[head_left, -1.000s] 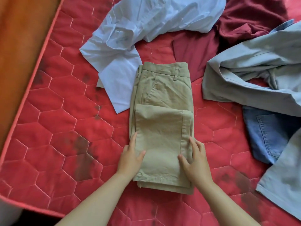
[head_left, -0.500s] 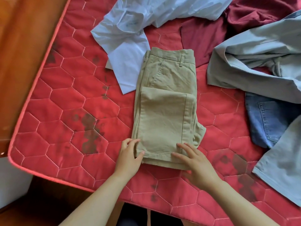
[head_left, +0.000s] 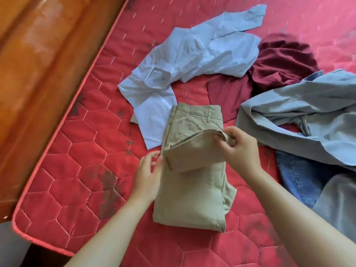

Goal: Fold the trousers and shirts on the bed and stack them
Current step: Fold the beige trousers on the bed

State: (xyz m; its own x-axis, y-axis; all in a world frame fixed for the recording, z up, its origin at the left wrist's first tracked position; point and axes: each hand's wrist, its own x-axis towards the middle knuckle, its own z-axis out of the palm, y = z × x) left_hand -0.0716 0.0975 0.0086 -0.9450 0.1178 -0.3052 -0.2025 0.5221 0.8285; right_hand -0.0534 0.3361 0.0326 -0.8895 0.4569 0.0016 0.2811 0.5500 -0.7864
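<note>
The khaki trousers (head_left: 192, 193) lie folded on the red quilted bed (head_left: 77, 170), near its left edge, waistband at the far end.

Right hand (head_left: 240, 149): fingers and thumb curled round the right end of the top fold. That end is raised off the layer below, so the fold slopes down from right to left across the trousers.

Left hand (head_left: 148, 176): positioned at the left edge of the trousers, beside the low end of the fold. Fingers relaxed and spread, thumb touching the cloth.

Unfolded garments on the bed:
- Pale blue shirt (head_left: 192, 54), beyond the trousers, with one part touching their far left side.
- Maroon shirt (head_left: 279, 60), beyond the waistband on the right.
- Grey garment (head_left: 308, 105), right of the right hand.
- Blue jeans (head_left: 300, 180), partly under the grey garment.

A wooden bed frame (head_left: 38, 64) runs along the left side.
</note>
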